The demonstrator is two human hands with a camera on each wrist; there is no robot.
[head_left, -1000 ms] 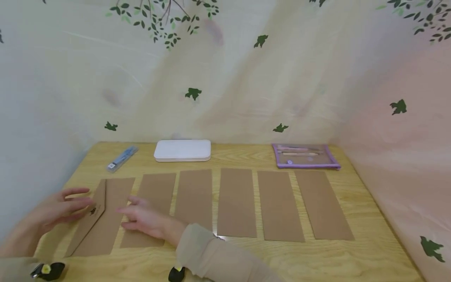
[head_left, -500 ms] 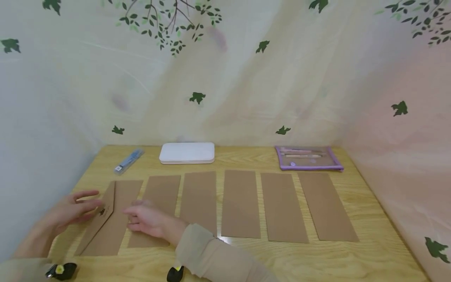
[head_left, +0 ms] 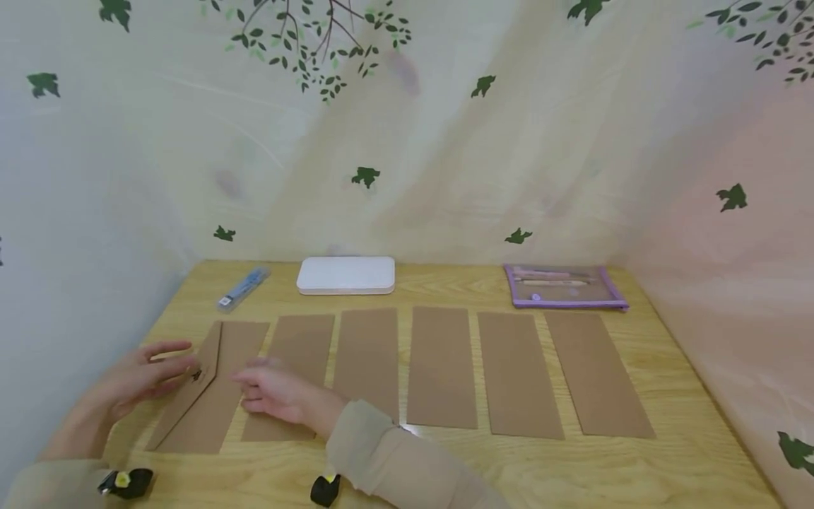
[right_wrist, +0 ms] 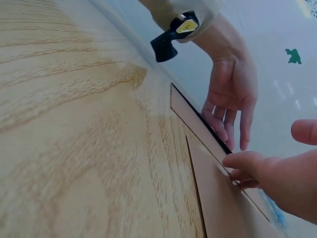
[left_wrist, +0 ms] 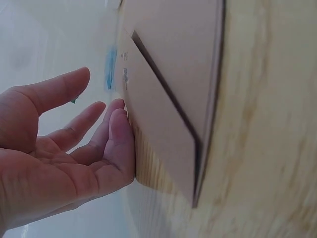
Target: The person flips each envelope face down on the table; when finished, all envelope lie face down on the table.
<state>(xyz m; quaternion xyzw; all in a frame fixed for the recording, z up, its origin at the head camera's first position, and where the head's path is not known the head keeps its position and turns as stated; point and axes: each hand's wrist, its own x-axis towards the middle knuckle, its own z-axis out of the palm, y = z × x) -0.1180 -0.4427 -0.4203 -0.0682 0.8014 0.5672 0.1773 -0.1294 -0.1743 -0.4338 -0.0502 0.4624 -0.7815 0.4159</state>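
A brown kraft envelope (head_left: 229, 403) with a pointed flap and a small dark print lies at the left end of a row. My left hand (head_left: 143, 375) is at its left edge, thumb apart and fingers loosely bent, fingertips overlapping the flap in the head view. In the left wrist view, the flap (left_wrist: 158, 109) stands slightly off the envelope body, and the hand is beside it, palm showing. My right hand (head_left: 282, 396) hovers at the envelope's right edge, over the neighbouring brown envelope (head_left: 305, 336). Its index finger points left, the other fingers bend loosely, and nothing shows in its grasp.
More plain brown envelopes (head_left: 441, 367) line up to the right on the wooden table (head_left: 509, 474). Behind them lie a slim clear pack with blue contents (head_left: 244, 288), a white case (head_left: 346, 274) and a purple-edged clear pouch (head_left: 566, 286) holding pens.
The head view has shifted, so the table sits farther right in the picture. My right fingers have drawn in from a wider spread. The left hand stays beside the envelope.
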